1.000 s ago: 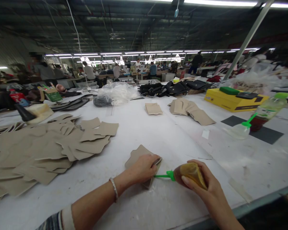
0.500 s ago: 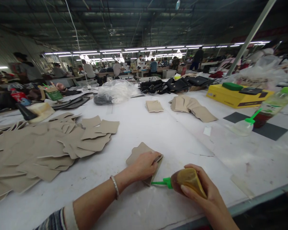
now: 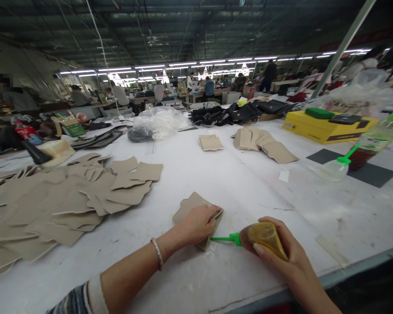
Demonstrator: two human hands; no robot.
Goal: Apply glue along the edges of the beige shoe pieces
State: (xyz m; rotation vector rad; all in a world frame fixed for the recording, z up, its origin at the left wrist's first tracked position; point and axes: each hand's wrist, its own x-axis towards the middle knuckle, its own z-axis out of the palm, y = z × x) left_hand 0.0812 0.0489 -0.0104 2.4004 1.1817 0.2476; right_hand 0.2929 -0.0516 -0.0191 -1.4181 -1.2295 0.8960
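Note:
Under my left hand lies a beige sheet piece with a notched outline, its right side folded over. My fingers press on that fold near its upper right corner. My right hand is wrapped round a squeeze bottle of amber liquid, tilted nearly flat. Its thin green nozzle points left, with the tip at the right edge of the folded piece; whether it touches is hard to tell.
A heap of similar beige pieces covers the table's left side. Smaller beige stacks lie farther back. At right are a yellow box, a clear squeeze bottle and a drink bottle. The table's front edge runs at lower right.
My right hand and the squeeze bottle have moved slightly up and to the right, so the nozzle tip is higher along the piece's edge. My left hand stays on the piece.

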